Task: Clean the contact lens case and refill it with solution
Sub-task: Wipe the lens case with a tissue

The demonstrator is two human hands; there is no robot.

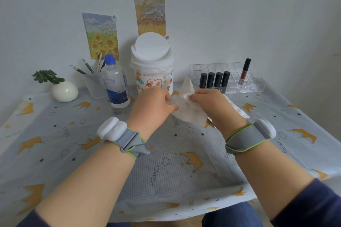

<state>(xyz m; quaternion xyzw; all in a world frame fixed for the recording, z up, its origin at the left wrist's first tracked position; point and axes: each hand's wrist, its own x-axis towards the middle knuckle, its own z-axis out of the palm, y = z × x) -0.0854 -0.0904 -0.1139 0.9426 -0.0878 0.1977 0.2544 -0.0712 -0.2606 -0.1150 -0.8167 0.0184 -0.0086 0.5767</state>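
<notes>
**Wiping the case: items on the table, left to right**

1. Potted plant [64, 91], far left by the wall, well apart from your work.
2. Pencil cup [94, 84], just behind the solution bottle.
3. Solution bottle [117, 86], upright with its blue cap on. It stands near your left hand, likely so the refill is a short reach. The closed cap suggests the refill has not yet begun.
4. Bin [153, 66], a small white one with its swing lid tilted, directly behind your hands. It looks well placed to take the used tissue.
5. Left hand [153, 105], fingers curled and thumb pressed on the left edge of the tissue [188, 111]. It appears to act as the steady hand, bracing whatever the tissue wraps.
6. Contact lens case: not plainly visible. You most likely have it inside the tissue, between your two hands, just above the tablecloth [175, 162]. Whether it is open or capped cannot be told.
7. Right hand [208, 101], fingertips pinching a bunched fold of the tissue, which looks like the working grip for rubbing the case dry.
8. Clear organiser [228, 79], at the right rear, holding four black lipstick tubes in front and one tall lip gloss behind.

Status: cleaning is under way, and filling is still to do.
</notes>
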